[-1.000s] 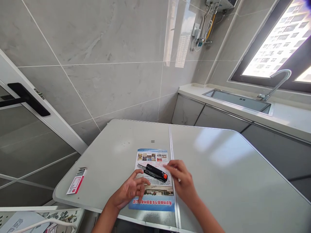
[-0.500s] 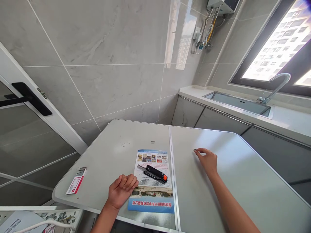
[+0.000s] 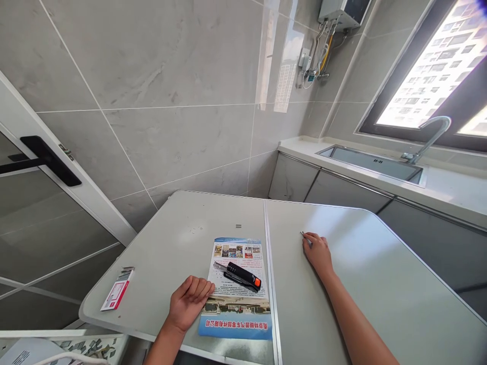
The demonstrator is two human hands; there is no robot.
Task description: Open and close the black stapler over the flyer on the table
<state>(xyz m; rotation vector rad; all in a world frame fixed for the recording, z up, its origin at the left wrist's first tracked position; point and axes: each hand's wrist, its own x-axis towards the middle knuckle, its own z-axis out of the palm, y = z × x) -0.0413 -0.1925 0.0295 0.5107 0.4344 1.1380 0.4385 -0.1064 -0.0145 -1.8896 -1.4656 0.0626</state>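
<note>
My right hand (image 3: 318, 253) is over the right half of the table, fingers pinched on a small grey metal strip that looks like a strip of staples (image 3: 303, 234). One end of the strip pokes out past the fingertips. Loosely curled, my left hand (image 3: 191, 300) rests at the left edge of a printed leaflet (image 3: 236, 329), with nothing visible in it. On the leaflet lies a black stapler (image 3: 243, 276) with an orange button, its metal tip pointing left. Beyond the leaflet sits another short grey staple strip (image 3: 238, 226).
At the table's left lies a red and white box (image 3: 116, 294) with grey strips at its far end. Tiny loose bits (image 3: 196, 229) are scattered behind. A metal seam (image 3: 272, 284) divides the table (image 3: 365, 289). A sink counter (image 3: 297, 147) stands at back right, a door (image 3: 57, 203) at left.
My right hand has shifted slightly left and lowered toward the table, and the strip in its fingers shows more. The left hand stays by the leaflet; the view has tilted slightly.
</note>
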